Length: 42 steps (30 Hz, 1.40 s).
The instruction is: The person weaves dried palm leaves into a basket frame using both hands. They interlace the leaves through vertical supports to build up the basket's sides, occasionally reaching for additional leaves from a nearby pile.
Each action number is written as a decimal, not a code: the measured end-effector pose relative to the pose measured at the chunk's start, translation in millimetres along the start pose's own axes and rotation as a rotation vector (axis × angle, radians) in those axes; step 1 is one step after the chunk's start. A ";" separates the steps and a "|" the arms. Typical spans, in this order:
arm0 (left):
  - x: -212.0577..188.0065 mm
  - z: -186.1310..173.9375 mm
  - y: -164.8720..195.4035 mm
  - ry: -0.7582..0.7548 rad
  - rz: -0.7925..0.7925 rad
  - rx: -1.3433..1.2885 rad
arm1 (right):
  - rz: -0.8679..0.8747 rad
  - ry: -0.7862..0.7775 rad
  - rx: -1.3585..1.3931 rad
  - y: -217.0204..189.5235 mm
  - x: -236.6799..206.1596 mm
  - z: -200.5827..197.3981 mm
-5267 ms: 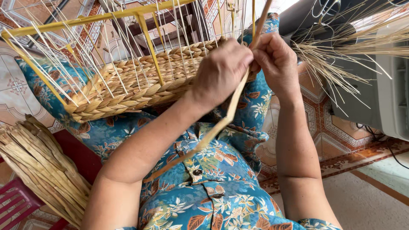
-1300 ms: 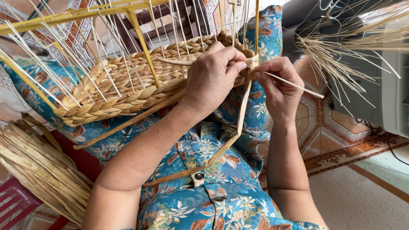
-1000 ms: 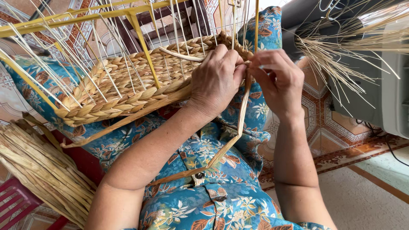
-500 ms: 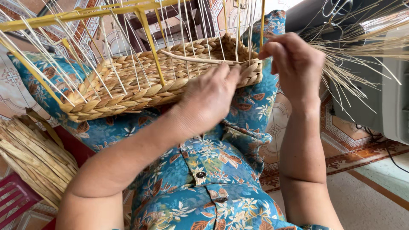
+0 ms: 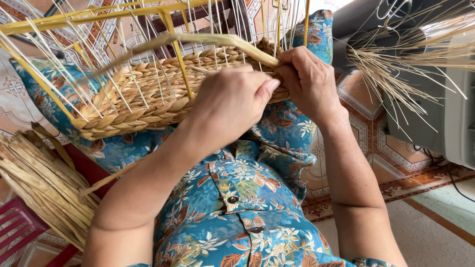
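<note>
A half-woven basket [image 5: 148, 99] lies on its side across the person's lap in the upper left and centre of the frame, resting on blue floral cloth [image 5: 237, 198]. Its woven wall is built up in several plaited rows of flat tan fibre, and this finished band wraps the lower part of a yellow frame [image 5: 170, 34]. Above it, many thin pale stakes [image 5: 123, 59] stand bare and unwoven, so by the look of it the wall is only partly done and a good stretch of the uprights is left to fill. The left hand [image 5: 232, 104], at centre, is curled narrow against the rim of the weave, fingers pressed to the last row. The right hand [image 5: 309, 81], just right of it and touching the same rim, is closed on a flat strand [image 5: 198, 42] that runs up and leftward over the basket, its far end loose near the upper left. I judge the strand to be midway through a pass between stakes. A bundle [image 5: 39, 183] of spare fibre lies at the lower left, and loose thin stalks [image 5: 396, 59] fan out at the upper right.
</note>
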<state>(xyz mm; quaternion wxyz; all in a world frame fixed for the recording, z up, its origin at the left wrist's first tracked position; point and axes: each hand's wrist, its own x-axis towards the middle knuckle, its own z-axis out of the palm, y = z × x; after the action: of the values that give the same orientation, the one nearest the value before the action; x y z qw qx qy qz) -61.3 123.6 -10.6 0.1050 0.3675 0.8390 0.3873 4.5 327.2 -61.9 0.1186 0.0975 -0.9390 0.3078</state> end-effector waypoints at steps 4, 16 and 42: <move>32.9 48.5 -44.0 -0.307 -0.387 -0.359 | 0.053 -0.004 0.103 2.8 -4.2 0.0; -11.0 58.1 -18.5 0.216 -0.003 -0.770 | 0.229 -0.032 0.244 -12.1 5.3 -2.6; -10.9 35.5 -23.5 -0.216 -0.016 0.388 | 0.108 -0.041 0.230 -26.7 11.3 -28.4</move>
<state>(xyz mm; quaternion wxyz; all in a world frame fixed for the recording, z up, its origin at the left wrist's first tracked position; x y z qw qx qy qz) -49.8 126.2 -53.0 0.1248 0.4137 0.8844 0.1763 5.2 321.9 -21.7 0.0705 0.0658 -0.9037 0.4172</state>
